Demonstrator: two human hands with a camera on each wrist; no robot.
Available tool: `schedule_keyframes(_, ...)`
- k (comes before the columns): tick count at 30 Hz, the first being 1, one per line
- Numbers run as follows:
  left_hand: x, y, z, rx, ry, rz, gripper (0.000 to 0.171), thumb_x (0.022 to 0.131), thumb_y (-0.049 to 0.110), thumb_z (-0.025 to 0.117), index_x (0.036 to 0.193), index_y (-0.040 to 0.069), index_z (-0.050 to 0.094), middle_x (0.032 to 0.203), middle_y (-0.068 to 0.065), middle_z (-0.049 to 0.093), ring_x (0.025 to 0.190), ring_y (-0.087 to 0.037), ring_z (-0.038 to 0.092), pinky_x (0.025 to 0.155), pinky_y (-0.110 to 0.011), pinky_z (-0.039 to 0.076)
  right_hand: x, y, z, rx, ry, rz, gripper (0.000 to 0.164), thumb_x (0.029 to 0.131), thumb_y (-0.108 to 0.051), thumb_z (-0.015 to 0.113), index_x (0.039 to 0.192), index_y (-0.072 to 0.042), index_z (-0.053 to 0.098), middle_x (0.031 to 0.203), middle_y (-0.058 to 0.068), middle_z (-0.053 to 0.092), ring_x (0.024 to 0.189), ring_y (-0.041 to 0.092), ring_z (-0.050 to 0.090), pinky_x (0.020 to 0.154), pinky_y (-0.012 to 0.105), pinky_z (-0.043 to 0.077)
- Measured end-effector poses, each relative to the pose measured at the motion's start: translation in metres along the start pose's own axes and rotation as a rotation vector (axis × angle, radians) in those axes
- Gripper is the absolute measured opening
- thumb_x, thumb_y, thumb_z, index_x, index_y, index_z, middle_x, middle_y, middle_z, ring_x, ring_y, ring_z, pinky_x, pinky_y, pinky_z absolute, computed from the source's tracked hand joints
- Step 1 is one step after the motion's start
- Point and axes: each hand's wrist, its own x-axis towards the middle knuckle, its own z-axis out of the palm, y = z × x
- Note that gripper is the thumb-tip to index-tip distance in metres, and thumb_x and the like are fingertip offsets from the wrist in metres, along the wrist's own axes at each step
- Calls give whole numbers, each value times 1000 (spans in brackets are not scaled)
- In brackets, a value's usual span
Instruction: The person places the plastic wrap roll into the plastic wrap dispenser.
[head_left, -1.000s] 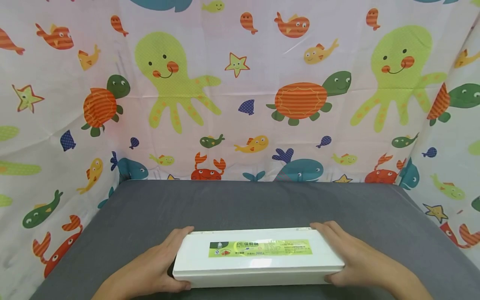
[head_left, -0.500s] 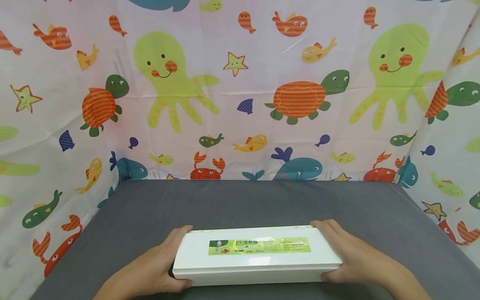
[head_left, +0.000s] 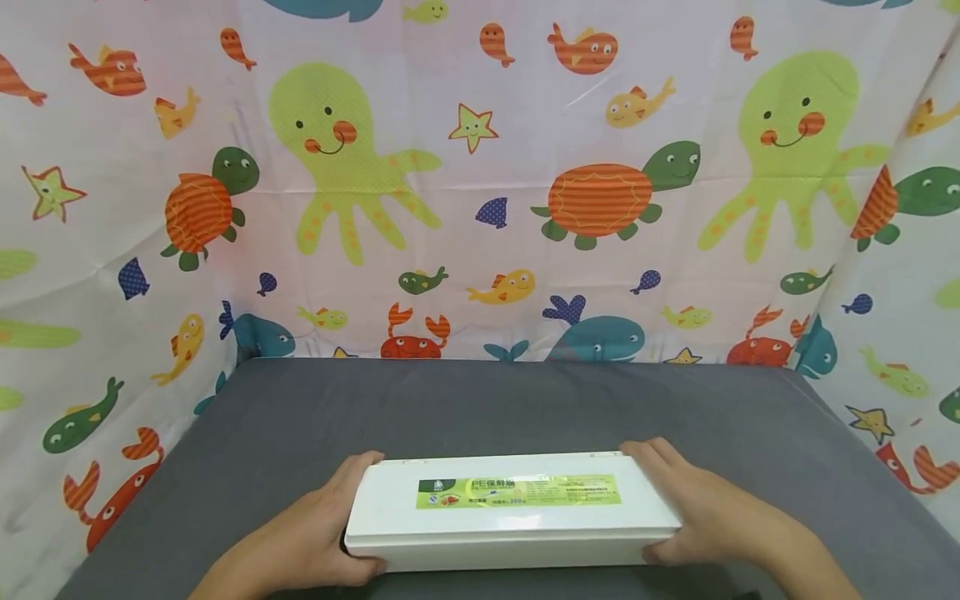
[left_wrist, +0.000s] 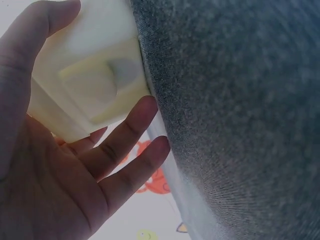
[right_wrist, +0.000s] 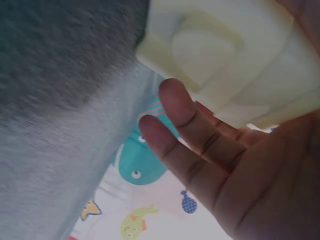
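A long white cling wrap box [head_left: 517, 527] with a green PE label [head_left: 517, 492] lies at the front of the grey cloth in the head view. My left hand [head_left: 315, 525] grips its left end, thumb on the front face and fingers towards the back. At the right end my right hand [head_left: 712, 512] holds it in the same way. The left wrist view shows the box's end [left_wrist: 95, 85] between thumb and fingers, two fingertips near the cloth. In the right wrist view the other end [right_wrist: 210, 55] sits above my spread fingers. The box's underside is hidden.
Grey cloth [head_left: 510, 408] covers the table. Behind it and at both sides hangs a white curtain [head_left: 465, 242] printed with sea animals. A small dark object [head_left: 747, 595] shows at the bottom edge below my right wrist.
Both hands keep their grip on the cling wrap box. It shifts very slightly up in the head view, with its right end a little further left.
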Motion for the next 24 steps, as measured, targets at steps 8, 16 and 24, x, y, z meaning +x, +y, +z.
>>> schedule_keyframes(8, -1, 0, 3, 28, 42, 0, 108, 70, 53, 88, 150, 22, 23, 140, 10, 39, 104, -9, 55, 82, -31, 49, -1, -2, 0, -38, 4, 8, 103, 63, -33, 93, 146, -15, 35, 130, -1, 44, 95, 16, 54, 69, 29, 47)
schedule_keyframes(16, 2, -2, 4, 12, 10, -14, 111, 69, 58, 87, 151, 22, 21, 141, 8, 39, 106, -10, 55, 84, -33, 49, -1, -4, -5, -71, -41, 57, 103, 59, -43, 93, 144, -18, 41, 127, -4, 48, 93, 15, 53, 66, 31, 46)
schedule_keyframes(24, 0, -3, 4, 3, 32, 10, 110, 69, 57, 87, 151, 22, 23, 140, 8, 40, 106, -10, 55, 83, -32, 49, 0, -3, -5, -18, -41, 36, 103, 62, -40, 93, 146, -18, 37, 129, -2, 45, 97, 17, 53, 69, 31, 47)
